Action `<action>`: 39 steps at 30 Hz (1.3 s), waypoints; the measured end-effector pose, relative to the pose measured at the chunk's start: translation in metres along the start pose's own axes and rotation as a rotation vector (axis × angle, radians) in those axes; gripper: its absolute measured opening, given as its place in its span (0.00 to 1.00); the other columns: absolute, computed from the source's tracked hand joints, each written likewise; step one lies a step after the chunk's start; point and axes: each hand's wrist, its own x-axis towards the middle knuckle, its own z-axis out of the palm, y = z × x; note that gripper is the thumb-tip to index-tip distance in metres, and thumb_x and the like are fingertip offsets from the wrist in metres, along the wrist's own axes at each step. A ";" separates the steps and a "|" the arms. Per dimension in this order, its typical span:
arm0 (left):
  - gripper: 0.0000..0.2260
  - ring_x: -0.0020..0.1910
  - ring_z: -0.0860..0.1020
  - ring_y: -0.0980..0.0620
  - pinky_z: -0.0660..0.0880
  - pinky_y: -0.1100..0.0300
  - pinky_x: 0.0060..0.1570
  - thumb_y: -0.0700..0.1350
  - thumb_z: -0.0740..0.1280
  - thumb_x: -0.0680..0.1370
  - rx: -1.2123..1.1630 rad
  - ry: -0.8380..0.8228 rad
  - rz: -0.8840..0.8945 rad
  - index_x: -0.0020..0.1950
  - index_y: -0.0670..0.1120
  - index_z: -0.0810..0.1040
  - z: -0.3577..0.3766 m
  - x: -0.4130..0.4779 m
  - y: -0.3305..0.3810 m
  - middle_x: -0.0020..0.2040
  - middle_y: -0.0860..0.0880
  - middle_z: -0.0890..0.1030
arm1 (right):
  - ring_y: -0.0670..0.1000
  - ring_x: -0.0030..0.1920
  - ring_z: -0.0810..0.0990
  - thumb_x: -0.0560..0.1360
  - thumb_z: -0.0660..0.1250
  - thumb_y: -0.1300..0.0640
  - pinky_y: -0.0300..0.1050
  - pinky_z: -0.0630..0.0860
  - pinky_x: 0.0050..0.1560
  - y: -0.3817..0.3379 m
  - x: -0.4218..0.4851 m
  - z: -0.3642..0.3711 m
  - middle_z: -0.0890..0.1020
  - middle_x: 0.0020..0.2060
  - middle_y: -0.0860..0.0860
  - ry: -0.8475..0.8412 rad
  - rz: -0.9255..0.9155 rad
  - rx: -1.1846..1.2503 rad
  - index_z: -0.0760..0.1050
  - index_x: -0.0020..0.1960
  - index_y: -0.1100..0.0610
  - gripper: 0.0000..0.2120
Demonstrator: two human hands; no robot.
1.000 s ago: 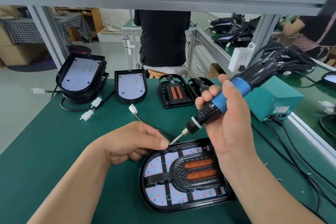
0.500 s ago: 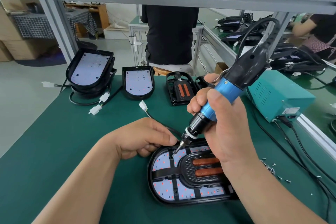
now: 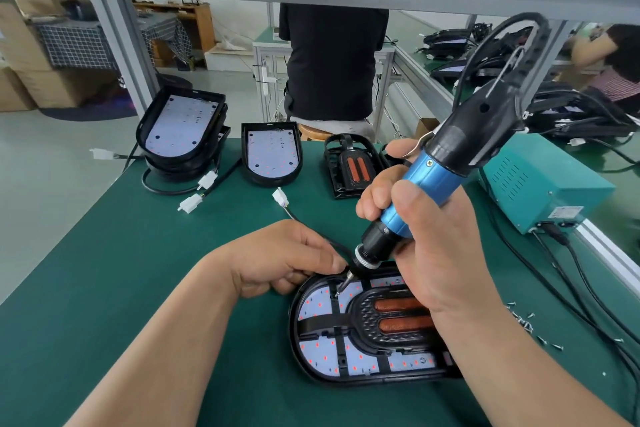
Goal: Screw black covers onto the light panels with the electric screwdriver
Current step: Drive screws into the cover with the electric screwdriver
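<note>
A light panel (image 3: 323,359) with red-dotted LEDs lies on the green bench in front of me. A black cover (image 3: 363,321) with two orange bars sits on it. My right hand (image 3: 440,253) grips the blue and black electric screwdriver (image 3: 429,180), tilted, with its bit tip on the cover's upper left strut. My left hand (image 3: 277,260) holds the panel's far left rim with curled fingers, thumb right beside the bit. My right wrist hides the panel's right end.
At the back stand stacked panels (image 3: 180,132), a single panel (image 3: 272,158) and spare black covers (image 3: 349,166). A teal power box (image 3: 543,184) with cables is on the right, with loose screws (image 3: 523,321) near it. White connectors (image 3: 194,201) lie left. A person sits behind the bench.
The screwdriver has swung more upright and its bit came down from beside my left thumb onto the cover. My left hand stayed at the panel's rim.
</note>
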 end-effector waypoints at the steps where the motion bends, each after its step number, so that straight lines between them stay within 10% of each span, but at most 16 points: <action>1: 0.07 0.26 0.57 0.57 0.54 0.67 0.23 0.51 0.77 0.71 0.005 0.000 0.004 0.43 0.49 0.87 0.000 0.000 0.000 0.27 0.56 0.64 | 0.58 0.41 0.76 0.77 0.69 0.55 0.60 0.74 0.53 0.000 -0.001 0.001 0.78 0.39 0.51 -0.024 0.004 0.014 0.78 0.58 0.50 0.10; 6: 0.10 0.26 0.55 0.56 0.52 0.65 0.24 0.54 0.78 0.70 0.028 -0.003 0.031 0.44 0.49 0.87 0.001 0.000 -0.001 0.27 0.55 0.60 | 0.59 0.42 0.79 0.77 0.77 0.44 0.60 0.75 0.50 -0.001 -0.004 0.005 0.79 0.41 0.52 -0.137 0.016 0.000 0.72 0.68 0.55 0.27; 14: 0.11 0.27 0.55 0.53 0.53 0.62 0.25 0.47 0.74 0.80 0.128 0.045 0.058 0.37 0.52 0.84 0.005 -0.002 0.001 0.29 0.53 0.60 | 0.60 0.41 0.79 0.79 0.75 0.46 0.66 0.75 0.44 0.001 -0.006 0.002 0.79 0.43 0.55 -0.231 0.044 -0.020 0.72 0.69 0.52 0.23; 31: 0.12 0.30 0.56 0.51 0.52 0.59 0.28 0.53 0.77 0.69 0.158 0.101 0.059 0.33 0.51 0.77 0.005 0.004 -0.004 0.31 0.50 0.60 | 0.60 0.39 0.76 0.78 0.70 0.60 0.68 0.72 0.42 0.007 0.000 -0.001 0.78 0.39 0.53 -0.344 0.073 -0.004 0.75 0.67 0.49 0.18; 39: 0.09 0.27 0.56 0.55 0.54 0.65 0.25 0.54 0.77 0.70 0.129 0.082 0.049 0.42 0.49 0.87 0.005 0.004 -0.006 0.28 0.54 0.61 | 0.55 0.40 0.74 0.74 0.67 0.61 0.55 0.75 0.53 0.003 0.003 -0.012 0.75 0.38 0.53 -0.058 0.003 0.264 0.73 0.72 0.55 0.26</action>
